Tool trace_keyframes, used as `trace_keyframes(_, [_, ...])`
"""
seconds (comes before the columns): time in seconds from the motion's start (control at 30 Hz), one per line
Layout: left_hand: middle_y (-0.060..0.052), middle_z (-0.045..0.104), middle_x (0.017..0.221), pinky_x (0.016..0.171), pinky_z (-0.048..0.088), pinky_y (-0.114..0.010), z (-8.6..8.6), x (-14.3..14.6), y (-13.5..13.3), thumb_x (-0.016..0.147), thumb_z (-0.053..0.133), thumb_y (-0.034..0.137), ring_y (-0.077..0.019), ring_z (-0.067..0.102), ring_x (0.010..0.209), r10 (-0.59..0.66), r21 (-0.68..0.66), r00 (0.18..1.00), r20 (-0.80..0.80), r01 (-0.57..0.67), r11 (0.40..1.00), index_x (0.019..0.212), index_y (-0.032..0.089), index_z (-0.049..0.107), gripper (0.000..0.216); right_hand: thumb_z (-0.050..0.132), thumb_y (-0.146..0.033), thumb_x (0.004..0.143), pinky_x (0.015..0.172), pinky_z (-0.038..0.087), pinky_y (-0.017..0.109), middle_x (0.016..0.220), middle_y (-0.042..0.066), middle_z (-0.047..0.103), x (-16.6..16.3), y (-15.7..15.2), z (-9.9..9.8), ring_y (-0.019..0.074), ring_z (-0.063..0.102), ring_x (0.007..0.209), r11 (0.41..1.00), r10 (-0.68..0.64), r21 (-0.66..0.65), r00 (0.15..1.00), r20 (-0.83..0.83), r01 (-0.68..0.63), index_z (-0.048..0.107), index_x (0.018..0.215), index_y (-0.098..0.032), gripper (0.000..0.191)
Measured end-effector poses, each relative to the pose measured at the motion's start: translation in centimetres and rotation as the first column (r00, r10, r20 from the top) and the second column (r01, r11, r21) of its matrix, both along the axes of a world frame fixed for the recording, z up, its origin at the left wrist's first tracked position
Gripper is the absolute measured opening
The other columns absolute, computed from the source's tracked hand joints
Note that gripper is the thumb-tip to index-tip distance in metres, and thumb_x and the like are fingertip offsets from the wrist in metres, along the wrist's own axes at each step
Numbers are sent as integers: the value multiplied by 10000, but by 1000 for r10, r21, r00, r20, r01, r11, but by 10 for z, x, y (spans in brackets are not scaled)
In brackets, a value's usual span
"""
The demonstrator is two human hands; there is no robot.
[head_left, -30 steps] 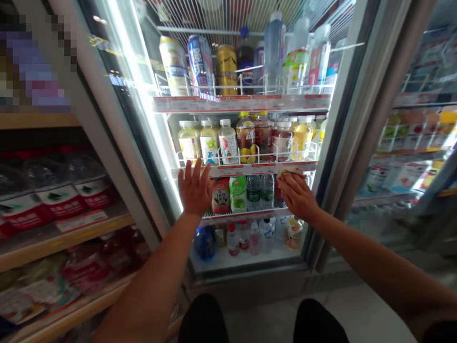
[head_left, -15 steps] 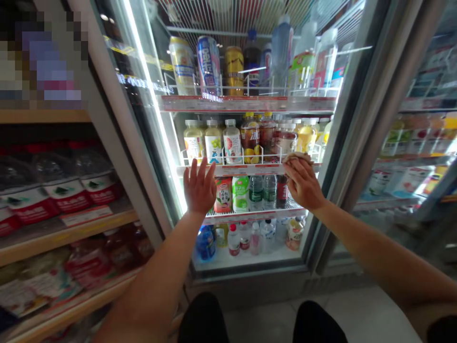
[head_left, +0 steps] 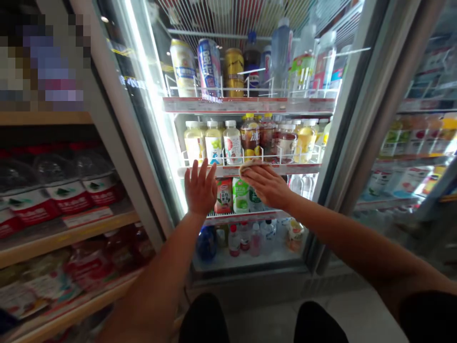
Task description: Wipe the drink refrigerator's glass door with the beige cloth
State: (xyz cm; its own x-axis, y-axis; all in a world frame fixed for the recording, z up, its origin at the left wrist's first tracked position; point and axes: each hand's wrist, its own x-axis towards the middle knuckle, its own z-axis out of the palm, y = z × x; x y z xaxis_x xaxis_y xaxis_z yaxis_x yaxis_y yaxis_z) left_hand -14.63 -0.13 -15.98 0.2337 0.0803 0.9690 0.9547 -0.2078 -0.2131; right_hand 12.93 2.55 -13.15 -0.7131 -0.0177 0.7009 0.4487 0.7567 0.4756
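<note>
Left hand (head_left: 200,189): flat and open, fingers spread, palm pressed against the glass door (head_left: 300,205) of the drinks cooler, low on its left side, holding nothing.

Right hand (head_left: 267,184): laid palm-down over a tan cloth (head_left: 250,165), pressing it against the same glass; the cloth pokes out just above the fingers, level with the red-and-white price strip (head_left: 296,168) of the second shelf. Whether the fingers curl round the cloth or merely pin it flat cannot be told. The two hands sit near each other, not touching.

Behind the glass, top shelf: tall cans (head_left: 209,66) in white, blue and gold, with clear bottles to their right.

Second shelf: pale juice bottles (head_left: 214,142) with white caps, then amber and red tea bottles (head_left: 250,138) with yellow caps.

Third shelf, just behind the hands: a red-labelled carton (head_left: 224,196) and a green-labelled bottle (head_left: 240,195), partly covered by the right hand.

Bottom shelf: small bottles (head_left: 244,237), one blue bottle (head_left: 205,242) at the left.

Left of the cooler: wooden shelving (head_left: 67,232) carrying red-and-white labelled packs (head_left: 64,196).

Right of the cooler: a second glass door (head_left: 414,143), its contents blurred.

Foot of view: the person's dark-clad knees (head_left: 203,318) above a pale floor.
</note>
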Motion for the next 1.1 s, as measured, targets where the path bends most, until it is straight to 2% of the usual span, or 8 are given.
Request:
trace_keyframes(0.17, [-91,438,1609,1311,155,-483,-1,0,-1,1030,444,227,-219,160,1589,-12,-28,1000,14,13,1000,1547,233,482,518,451,-103,979,1284,299,515,1555,77,544,-34,0,12,268,402,1506,999,-14,-51,961,-277,0,436,1568,-223,602])
trace_keyframes(0.37, [-103,459,1600,1321,125,-458,-4,-1,3,1075,415,309,-213,155,1590,-33,-29,999,38,34,999,1575,215,420,510,416,-111,983,1321,243,454,1636,84,439,-85,-14,-4,228,269,1575,994,62,-87,992,-110,-72,406,1578,-167,597])
trace_keyframes(0.47, [-137,479,1585,1317,149,-448,-5,-2,5,1087,405,319,-219,184,1586,-40,14,999,27,40,999,1606,154,336,548,401,-117,998,1328,227,447,1639,81,437,-102,-15,0,224,259,1581,994,26,-101,980,-195,-46,429,1564,-162,569])
trace_keyframes(0.67, [-172,358,1651,1291,208,-486,-8,-12,2,1091,318,380,-243,184,1586,-112,58,992,-52,115,992,1634,160,243,591,405,-107,981,1327,254,440,1623,104,453,-120,-14,-1,213,248,1588,981,100,-125,945,-312,-145,139,1665,-156,736])
trace_keyframes(0.77, [-102,462,1601,1299,173,-488,-6,-13,-1,1075,383,398,-234,143,1595,-143,7,988,-65,144,990,1607,232,342,559,401,-110,984,1304,310,450,1627,145,439,-113,-15,-13,219,260,1585,970,131,-157,945,-300,-184,-34,1666,-131,810])
trace_keyframes(0.9, [-63,550,1537,1300,172,-481,-2,-8,-2,1007,583,328,-250,156,1596,-118,55,989,-89,123,991,1499,270,513,500,461,-169,1022,1287,330,457,1632,109,442,-81,-14,-23,219,323,1560,985,119,-98,973,-197,-141,-12,1673,-202,805])
trace_keyframes(1.0, [-71,565,1524,1295,198,-489,-2,-7,0,973,645,293,-260,179,1593,-107,100,988,-110,118,988,1371,266,616,399,477,-155,1018,1326,217,470,1630,46,442,-40,-9,-22,199,301,1565,999,36,14,996,-80,-35,3,1669,-254,812])
trace_keyframes(1.1, [-97,563,1525,1287,217,-504,-2,-9,1,968,649,294,-263,208,1589,-83,102,989,-125,96,990,1317,250,630,352,485,-174,1018,1337,133,492,1649,18,391,9,4,-19,204,265,1572,984,-137,89,978,-159,152,26,1664,-301,802])
